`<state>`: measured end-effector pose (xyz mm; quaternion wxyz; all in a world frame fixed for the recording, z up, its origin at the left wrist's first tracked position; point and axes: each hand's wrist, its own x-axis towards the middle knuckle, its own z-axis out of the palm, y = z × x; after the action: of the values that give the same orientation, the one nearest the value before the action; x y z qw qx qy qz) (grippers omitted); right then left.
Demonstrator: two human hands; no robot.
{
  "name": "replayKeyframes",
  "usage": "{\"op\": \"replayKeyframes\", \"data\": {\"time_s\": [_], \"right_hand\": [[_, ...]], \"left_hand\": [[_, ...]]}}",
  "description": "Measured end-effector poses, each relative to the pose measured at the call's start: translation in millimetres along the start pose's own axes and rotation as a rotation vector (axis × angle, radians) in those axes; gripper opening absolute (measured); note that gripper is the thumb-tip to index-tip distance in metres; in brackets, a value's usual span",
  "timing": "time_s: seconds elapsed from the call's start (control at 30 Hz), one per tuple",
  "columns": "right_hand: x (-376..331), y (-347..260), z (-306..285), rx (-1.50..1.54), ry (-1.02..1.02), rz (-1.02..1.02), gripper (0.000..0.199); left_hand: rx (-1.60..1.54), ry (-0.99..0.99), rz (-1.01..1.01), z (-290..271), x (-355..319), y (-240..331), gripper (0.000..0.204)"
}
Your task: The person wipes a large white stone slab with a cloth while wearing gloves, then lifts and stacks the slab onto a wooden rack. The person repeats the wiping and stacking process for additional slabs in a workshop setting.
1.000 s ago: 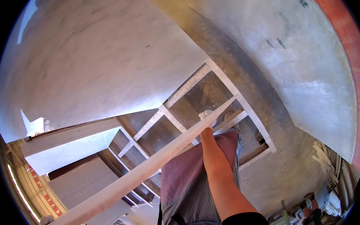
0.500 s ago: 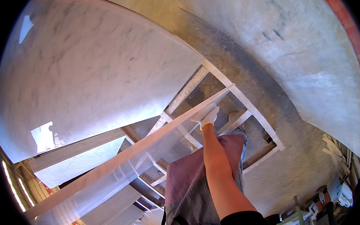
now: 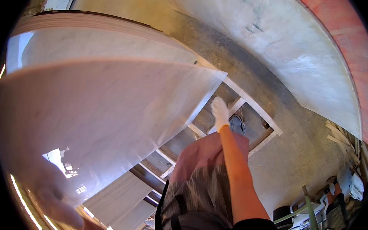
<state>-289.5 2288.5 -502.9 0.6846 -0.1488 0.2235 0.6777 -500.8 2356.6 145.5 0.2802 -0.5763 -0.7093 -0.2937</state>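
Note:
A large, glossy pale stone slab (image 3: 113,107) with grey veining leans to the left on a white-edged frame (image 3: 251,100). My right hand (image 3: 220,111), in a white glove, hangs just right of the slab's near corner, apart from it and over the frame. It holds nothing; its fingers look loosely extended, though slightly blurred. My left hand (image 3: 60,208) is a dark smear at the slab's lower left edge, and its fingers cannot be made out. Behind the slab, several more slabs (image 3: 104,44) stand stacked, their upper edges showing.
Another big pale slab (image 3: 279,49) leans at the right, with a reddish one (image 3: 342,36) behind it. Grey panels (image 3: 119,195) lie below the slab. Wood strips (image 3: 342,142) and a green metal frame (image 3: 310,213) are at the right. My shoe (image 3: 237,122) is beside a crossbar of the frame.
The slab has tipped from nearly edge-on over to the left, its broad face now showing and covering the stack. My right hand has come off it. My left hand has come into view, blurred.

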Motion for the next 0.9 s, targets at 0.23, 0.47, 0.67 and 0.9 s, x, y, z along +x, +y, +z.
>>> {"op": "replayKeyframes", "data": {"time_s": [0.23, 0.47, 0.67, 0.9], "right_hand": [[-87.0, -73.1, 296.0, -1.058, 0.356, -0.299, 0.042], [-114.1, 11.2, 574.4, -1.506, -0.320, -0.648, 0.056], [-101.9, 60.3, 630.8, -1.557, -0.543, -0.618, 0.045], [-79.4, 13.6, 604.0, -1.540, -0.419, -0.567, 0.029]], "left_hand": [[-0.191, -0.464, -0.154, -0.2, -7.6, 28.9, 0.011], [0.038, -0.554, 0.126, -7.3, 27.7, 45.3, 0.029], [-0.062, -0.771, 0.093, -5.8, 49.2, 41.3, 0.028], [-0.563, -1.045, -0.005, -52.6, 55.4, 8.6, 0.041]]}}
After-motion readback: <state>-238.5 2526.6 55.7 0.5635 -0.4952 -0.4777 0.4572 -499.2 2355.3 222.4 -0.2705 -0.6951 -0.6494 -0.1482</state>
